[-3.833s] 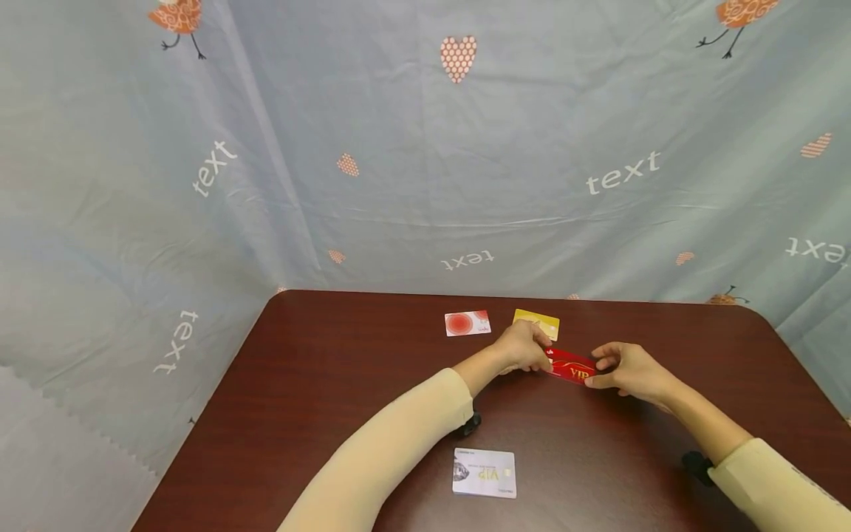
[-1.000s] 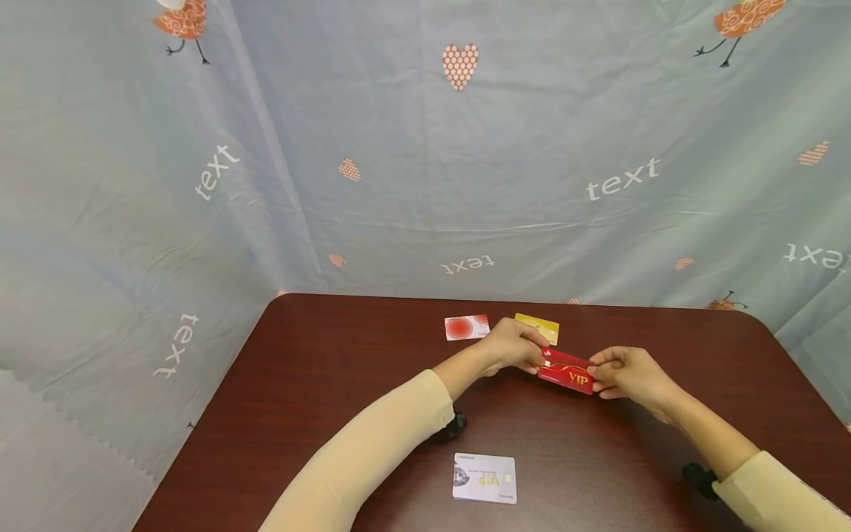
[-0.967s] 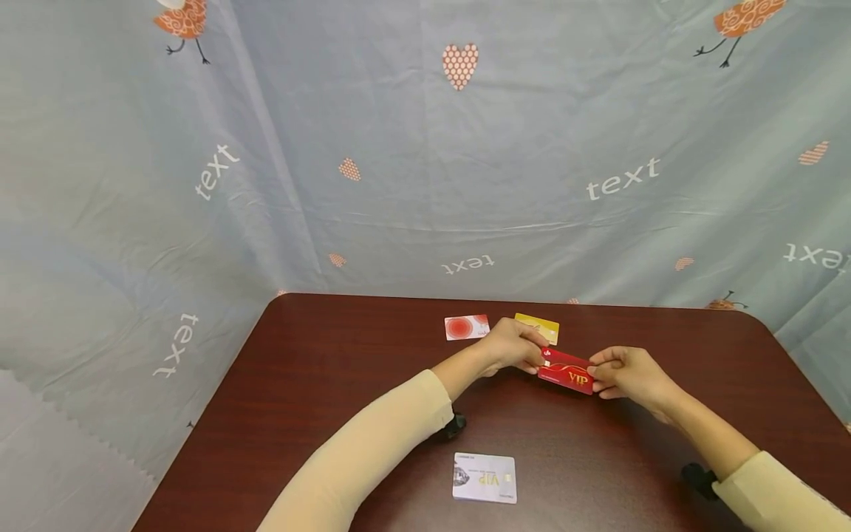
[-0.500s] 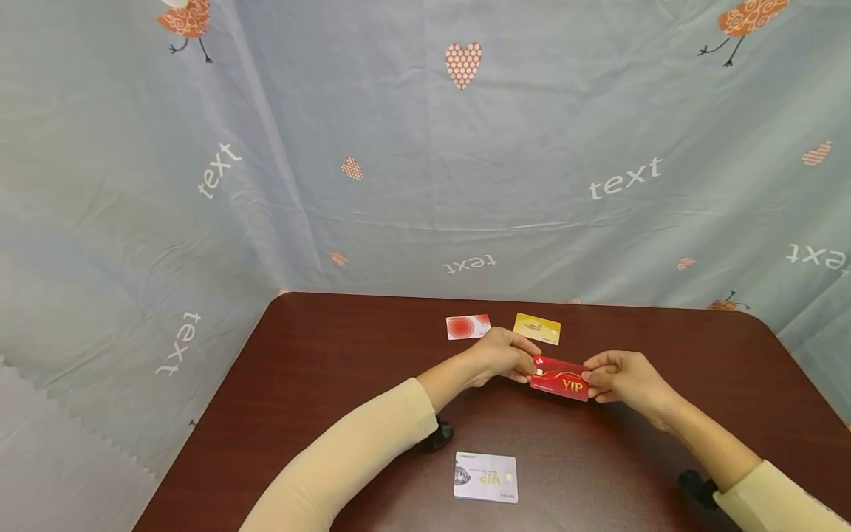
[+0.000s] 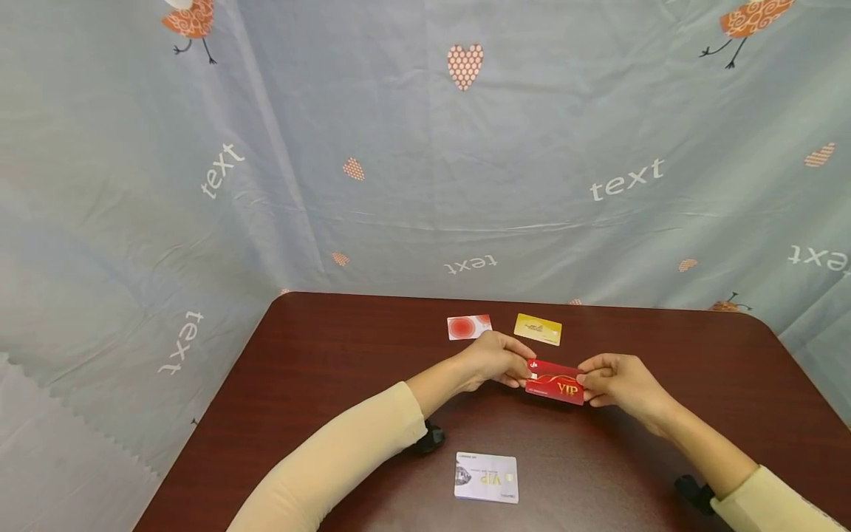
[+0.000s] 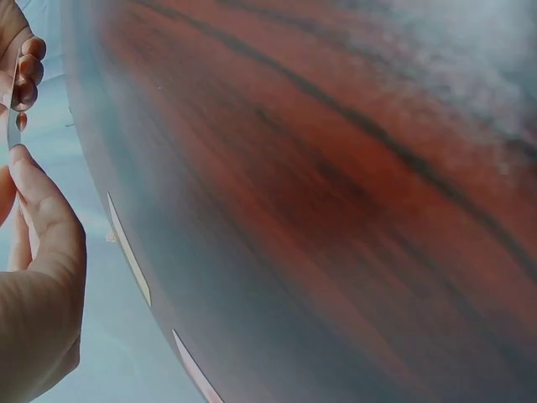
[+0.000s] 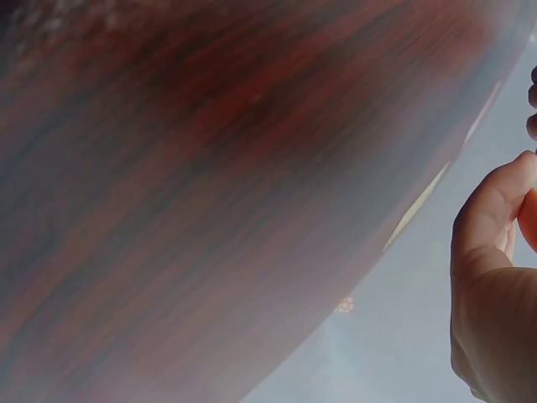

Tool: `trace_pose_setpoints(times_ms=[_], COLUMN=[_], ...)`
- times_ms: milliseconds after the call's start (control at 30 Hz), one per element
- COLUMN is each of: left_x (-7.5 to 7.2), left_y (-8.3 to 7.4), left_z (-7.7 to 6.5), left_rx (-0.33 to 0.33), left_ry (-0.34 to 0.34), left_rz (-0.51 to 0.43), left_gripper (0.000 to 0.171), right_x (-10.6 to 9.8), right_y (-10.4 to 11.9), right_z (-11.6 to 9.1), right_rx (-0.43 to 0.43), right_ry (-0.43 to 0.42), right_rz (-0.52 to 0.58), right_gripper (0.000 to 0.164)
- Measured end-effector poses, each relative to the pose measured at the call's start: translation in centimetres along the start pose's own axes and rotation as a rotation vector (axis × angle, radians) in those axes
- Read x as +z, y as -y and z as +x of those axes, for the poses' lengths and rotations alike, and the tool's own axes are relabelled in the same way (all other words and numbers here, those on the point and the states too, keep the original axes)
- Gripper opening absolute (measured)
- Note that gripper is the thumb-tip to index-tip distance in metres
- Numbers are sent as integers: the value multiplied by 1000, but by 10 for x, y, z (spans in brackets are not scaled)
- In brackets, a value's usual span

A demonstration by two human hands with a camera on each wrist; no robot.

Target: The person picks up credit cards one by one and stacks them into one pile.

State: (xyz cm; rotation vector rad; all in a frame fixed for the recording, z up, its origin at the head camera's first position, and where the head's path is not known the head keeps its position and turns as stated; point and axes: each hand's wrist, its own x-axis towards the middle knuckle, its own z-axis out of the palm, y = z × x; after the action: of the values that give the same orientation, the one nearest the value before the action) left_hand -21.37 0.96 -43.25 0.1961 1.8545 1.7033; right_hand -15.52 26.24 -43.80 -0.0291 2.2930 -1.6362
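A red card (image 5: 553, 382) with gold "VIP" lettering is held by both hands above the dark wooden table. My left hand (image 5: 495, 361) pinches its left edge, and my right hand (image 5: 625, 388) pinches the right edge between thumb and fingers. In the left wrist view the card (image 6: 14, 126) shows edge-on as a thin strip between the fingertips of both hands. The right wrist view catches my right hand (image 7: 499, 294) at its border, with the card out of sight there.
Behind the hands lie a white card with red circles (image 5: 468, 326) and a yellow card (image 5: 538, 329). Nearer the front, a white-silver VIP card (image 5: 486, 477) lies on the table (image 5: 332, 355). A patterned grey-blue cloth (image 5: 399, 148) hangs beyond the table's far edge.
Both hands have brought the red card left and slightly nearer, away from the yellow card, which now shows whole. Earlier the card was tilted more; the right hand's grip has closed on it.
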Motion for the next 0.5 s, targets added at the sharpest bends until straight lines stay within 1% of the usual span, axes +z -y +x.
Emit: trace_pose_setpoints(times_ms=[133, 367, 500], left_x=[-3, -9, -11], left_y=[1, 2, 4], left_z=[-4, -13, -17], left_rx=[3, -11, -17], left_ry=[16, 27, 30], left_rz=[-2, -1, -4], left_gripper=[23, 23, 21], right_x=[2, 7, 12], right_y=[3, 5, 6], right_z=[-2, -3, -3], right_rx=[0, -32, -35], right_ry=[12, 48, 39], right_rz=[15, 33, 40], right_gripper=[38, 38, 37])
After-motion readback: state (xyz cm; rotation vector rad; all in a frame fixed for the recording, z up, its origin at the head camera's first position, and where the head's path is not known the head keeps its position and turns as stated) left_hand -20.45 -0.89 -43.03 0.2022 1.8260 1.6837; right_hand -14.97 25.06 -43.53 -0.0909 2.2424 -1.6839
